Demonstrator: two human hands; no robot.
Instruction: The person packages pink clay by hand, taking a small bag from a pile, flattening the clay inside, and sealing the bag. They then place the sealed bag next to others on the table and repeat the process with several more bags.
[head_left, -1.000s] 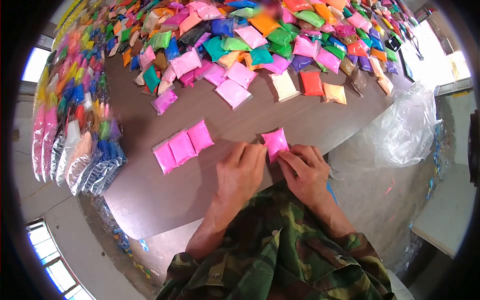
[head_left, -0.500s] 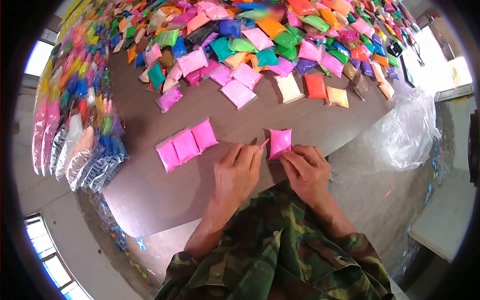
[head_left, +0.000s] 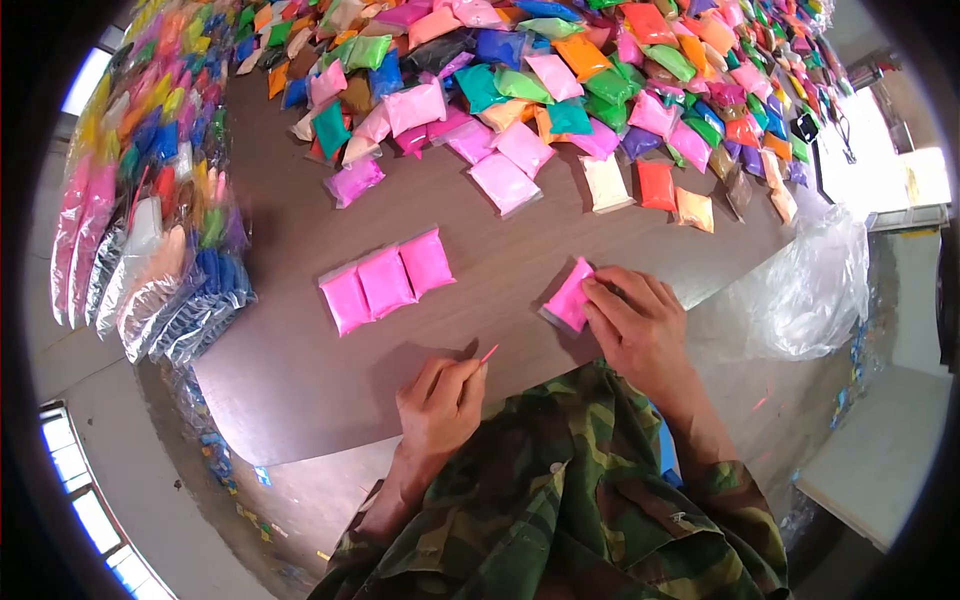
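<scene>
My left hand (head_left: 441, 405) is pinched around a thin pink strip (head_left: 489, 353), whose tip sticks out past the fingers. My right hand (head_left: 643, 318) has its thumb and fingers on a small pink packet (head_left: 567, 298) with clear plastic edges. That packet is tilted, and its right side is hidden by the fingers. Left of it, three more pink packets (head_left: 384, 283) lie side by side in a slanted row on the brown table (head_left: 300, 390), apart from both hands.
A large heap of packets in many colours (head_left: 500, 90) covers the table's far side. Long clear bags of coloured packets (head_left: 165, 250) lie along the left. A crumpled clear plastic bag (head_left: 810, 290) is at the right edge, and scraps (head_left: 215, 455) litter the floor.
My left hand has drawn back toward me and left with the pink strip, away from the packet. The packet in my right hand has turned and tilted.
</scene>
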